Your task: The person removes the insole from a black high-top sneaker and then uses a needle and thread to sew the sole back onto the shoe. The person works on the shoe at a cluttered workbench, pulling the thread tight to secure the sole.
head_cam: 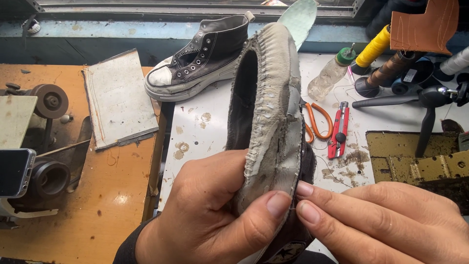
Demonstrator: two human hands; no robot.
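Holding an unsoled shoe upper (271, 112) upright in front of the head camera, the left hand (215, 215) wraps its near end, thumb pressed against the stitched grey edge. The right hand (391, 220) meets it there, thumb and forefinger pinched narrow on a fine needle or thread at that same seam edge; which of the two cannot be told. Behind the shoe upper, a finished high-top sneaker (205, 56) lies on the white worktop (195, 142). Right of the shoe upper, orange-handled scissors (320, 122) and a red utility knife (339, 129) lie just beside it, with a plastic bottle (332, 73) and thread spools (376, 46) farther back. Left of the shoe upper, open white surface runs to the worktop's edge, beyond which a grey board (119, 98) rests on orange wood.
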